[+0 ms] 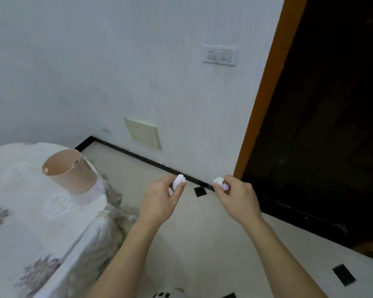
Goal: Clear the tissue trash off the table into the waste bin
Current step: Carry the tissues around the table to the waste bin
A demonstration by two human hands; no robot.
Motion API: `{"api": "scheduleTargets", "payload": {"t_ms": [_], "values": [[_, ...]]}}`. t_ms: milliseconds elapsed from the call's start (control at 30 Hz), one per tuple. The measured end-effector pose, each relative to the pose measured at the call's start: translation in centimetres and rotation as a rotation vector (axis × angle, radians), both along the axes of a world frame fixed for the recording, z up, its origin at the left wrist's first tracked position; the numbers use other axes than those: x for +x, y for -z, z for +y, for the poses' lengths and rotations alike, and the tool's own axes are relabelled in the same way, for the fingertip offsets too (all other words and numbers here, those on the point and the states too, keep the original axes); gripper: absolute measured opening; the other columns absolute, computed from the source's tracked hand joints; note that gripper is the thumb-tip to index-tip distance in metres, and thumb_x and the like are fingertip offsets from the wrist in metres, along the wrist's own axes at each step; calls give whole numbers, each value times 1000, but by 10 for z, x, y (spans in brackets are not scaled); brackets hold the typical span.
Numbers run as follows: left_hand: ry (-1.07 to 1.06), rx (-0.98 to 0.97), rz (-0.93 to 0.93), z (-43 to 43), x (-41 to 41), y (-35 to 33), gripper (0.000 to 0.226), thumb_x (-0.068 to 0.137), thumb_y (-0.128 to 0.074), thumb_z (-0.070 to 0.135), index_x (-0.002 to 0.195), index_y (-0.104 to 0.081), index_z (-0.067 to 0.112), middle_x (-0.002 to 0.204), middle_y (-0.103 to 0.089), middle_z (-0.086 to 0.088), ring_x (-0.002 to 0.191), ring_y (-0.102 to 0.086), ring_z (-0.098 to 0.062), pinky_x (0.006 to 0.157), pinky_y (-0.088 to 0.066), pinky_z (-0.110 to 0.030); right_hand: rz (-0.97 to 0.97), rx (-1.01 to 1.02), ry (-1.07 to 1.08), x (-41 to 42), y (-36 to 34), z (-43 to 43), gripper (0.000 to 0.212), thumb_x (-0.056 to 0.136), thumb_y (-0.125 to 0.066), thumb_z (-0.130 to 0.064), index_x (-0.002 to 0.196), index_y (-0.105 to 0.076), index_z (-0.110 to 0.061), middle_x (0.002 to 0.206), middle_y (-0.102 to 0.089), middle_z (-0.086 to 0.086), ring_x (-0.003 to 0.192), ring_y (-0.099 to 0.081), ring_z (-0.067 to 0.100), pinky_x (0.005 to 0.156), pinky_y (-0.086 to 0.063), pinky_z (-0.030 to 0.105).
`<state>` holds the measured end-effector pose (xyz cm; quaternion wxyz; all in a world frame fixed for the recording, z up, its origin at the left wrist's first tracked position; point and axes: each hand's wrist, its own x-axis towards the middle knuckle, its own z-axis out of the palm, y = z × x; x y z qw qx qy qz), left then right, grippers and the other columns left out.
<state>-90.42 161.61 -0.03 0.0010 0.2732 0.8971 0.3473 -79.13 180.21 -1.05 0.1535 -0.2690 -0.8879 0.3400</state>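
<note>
A crumpled white tissue wad [178,180] sat pinched at the tips of the left hand [159,201], caught between the thumb and the curled fingers [179,189], with most of the wad poking out above them. A second tissue wad [218,181] was held the same way by the right hand [238,196]. Its fingers [230,182] were curled round the wad, and the white paper stuck out on their inner side, towards the other hand. Neither wad touched the other, and a gap of floor showed between the two sets of fingertips. Both hands were held up in the air in front of the person, over the pale tiled floor [202,237], forearms bare.

Well off to the left of the left fingers, and a little beyond them, stood the beige waste bin [73,175]. It rested on the table [19,222], near the far corner, its open mouth upward. What lay inside could not be made out. A white cloth with faded flower prints covered the table, and its folds hung down just left of the left forearm.

Directly under the gap between the fingertips lay a small black tile inset [200,191]. Just beyond the fingers a black skirting strip [138,154] ran along the foot of a white wall. An orange-brown door frame [265,100] rose past the right fingers beside a dark doorway.
</note>
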Motion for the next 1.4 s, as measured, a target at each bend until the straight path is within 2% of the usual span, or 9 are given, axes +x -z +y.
{"api": "scheduleTargets", "payload": {"t_ms": [200,433,533,700,867,1000,1133,1267,1400], "values": [[-151,-30,-10,-5,-48,9,37,96,-53,47,74,-48,18,53,-41,9,47,-42,-9,52,-37,-31,-20,-3,-126,-79,11,12,40,95,-52,-42,65,-45,-15,57,-52,-1,56,-54,23,49,-46,42],[-267,5,-31,-9,-145,28,34,96,-52,48,81,-55,18,62,-52,7,50,-49,-13,50,-38,-31,-32,4,-220,-188,23,18,41,94,-51,-41,64,-40,-15,54,-46,1,50,-42,18,48,-32,31],[-308,10,-21,-5,-212,24,36,96,-50,50,81,-56,17,66,-55,6,55,-52,-15,53,-42,-34,-23,24,-254,-255,20,22,40,95,-52,-40,66,-46,-12,56,-51,3,53,-48,23,48,-33,32],[-342,-7,-28,-11,-307,9,36,96,-46,53,88,-59,21,71,-56,8,58,-53,-11,50,-32,-25,-2,54,-308,-369,-1,15,37,95,-51,-43,71,-52,-14,60,-56,5,58,-55,25,48,-39,34],[-404,-12,12,-31,-380,4,36,97,-47,50,82,-56,18,62,-51,6,55,-49,-9,49,-28,-19,0,76,-386,-453,1,-2,32,94,-53,-42,74,-57,-17,59,-58,0,56,-56,20,49,-45,38],[-463,12,-8,-51,-408,13,31,97,-50,47,82,-54,20,55,-47,5,50,-49,-11,49,-33,-28,-72,54,-453,-501,13,-19,32,91,-53,-42,73,-56,-16,59,-58,1,57,-57,22,50,-46,38],[-601,-62,39,-84,-421,23,29,96,-52,47,77,-41,27,59,-47,5,56,-50,-18,53,-40,-35,-70,45,-612,-551,17,-53,34,91,-54,-43,69,-53,-17,59,-57,1,59,-55,22,52,-44,37],[-767,-100,116,-119,-411,26,30,95,-49,48,88,-59,21,72,-60,5,62,-55,-17,54,-44,-34,-61,36,-841,-593,19,-103,33,92,-53,-44,71,-54,-18,60,-57,1,61,-56,22,55,-47,39],[-1008,-148,101,-154,-391,22,25,95,-51,46,90,-61,24,69,-55,8,62,-55,-18,51,-37,-31,-42,44,-1076,-618,18,-158,33,92,-49,-46,71,-54,-20,58,-56,0,60,-55,24,56,-48,42]]}}
